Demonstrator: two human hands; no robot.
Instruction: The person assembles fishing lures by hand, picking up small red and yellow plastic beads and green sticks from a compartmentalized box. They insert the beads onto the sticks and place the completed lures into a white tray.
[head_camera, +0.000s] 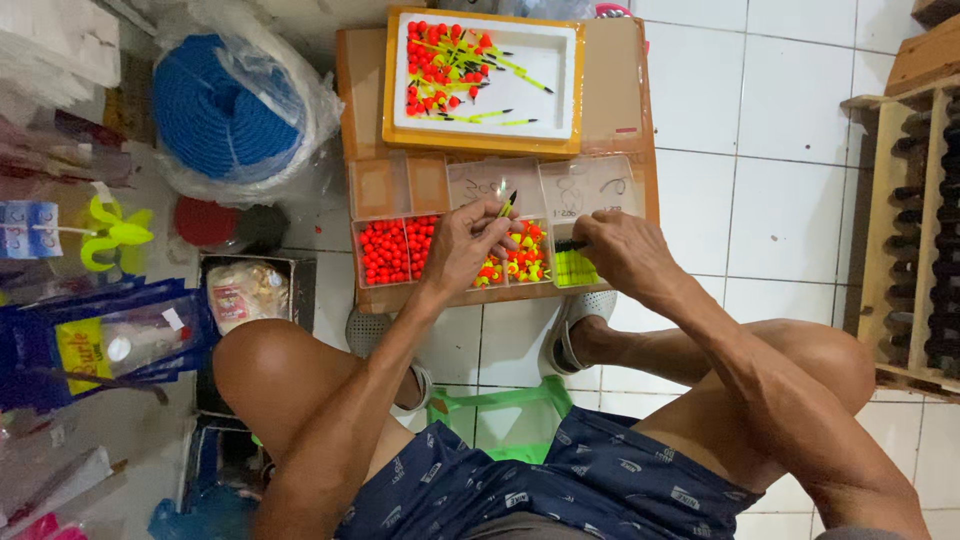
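Yellow-and-black stick-shaped fishing float (508, 204), slim and pointed, sits pinched in the fingertips of the left hand (462, 245), its black tip poking up above the clear plastic compartment box (400, 187) that lies on a brown cardboard carton (612, 90); the right hand (622, 250) reaches into the box's right-hand cell of short neon-yellow tubes (574, 267), fingers curled down, though whether they grip a tube I cannot tell.

From the head view, doing this well seems to call for a light pinch near the float's middle, so the thin stem stays straight; keeping both hands low over the box would let any dropped piece fall back into its cell.

Counts: one float in hand; one compartment box, with two cells of round red-orange beads (384, 250) at the left, too many to count; one white tray with a yellow rim (572, 60) behind it, holding a loose heap of finished red, yellow and black floats (447, 66), also uncountable; one coil of blue rope (215, 105) in clear wrap at the left.
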